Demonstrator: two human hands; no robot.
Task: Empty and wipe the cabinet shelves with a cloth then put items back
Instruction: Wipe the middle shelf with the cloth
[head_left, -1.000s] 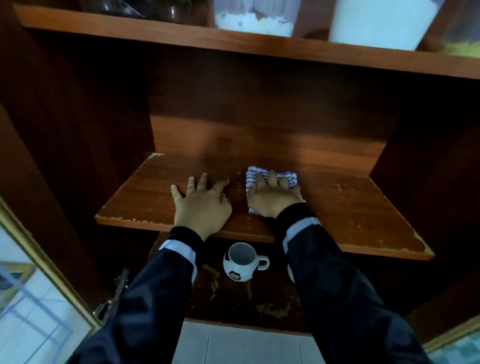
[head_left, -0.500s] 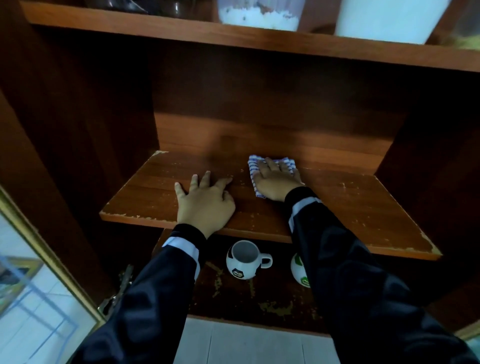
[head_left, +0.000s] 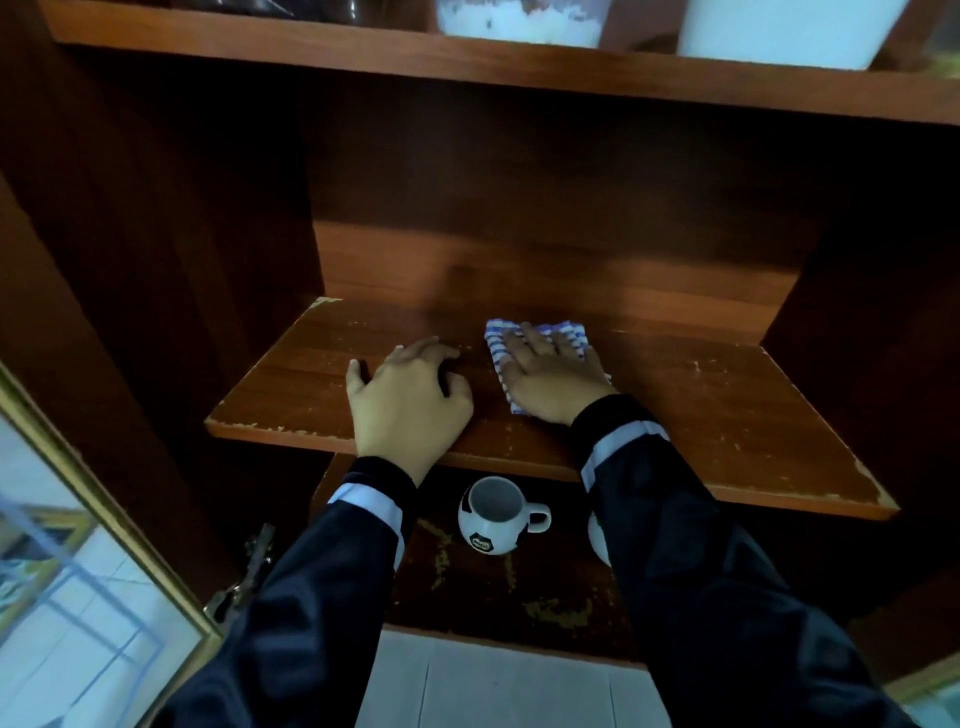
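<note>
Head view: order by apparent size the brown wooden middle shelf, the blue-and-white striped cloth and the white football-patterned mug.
1. Brown wooden middle shelf.
2. Blue-and-white striped cloth, partly under the right hand.
3. White football-patterned mug, only slightly smaller.

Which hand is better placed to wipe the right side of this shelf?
Right. The right hand presses flat on the striped cloth, nearer the shelf's right side. The left hand rests bare, holding nothing.

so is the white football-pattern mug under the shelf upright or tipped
Upright: the white football-pattern mug stands on its base, open mouth facing up, handle to the right.
</note>
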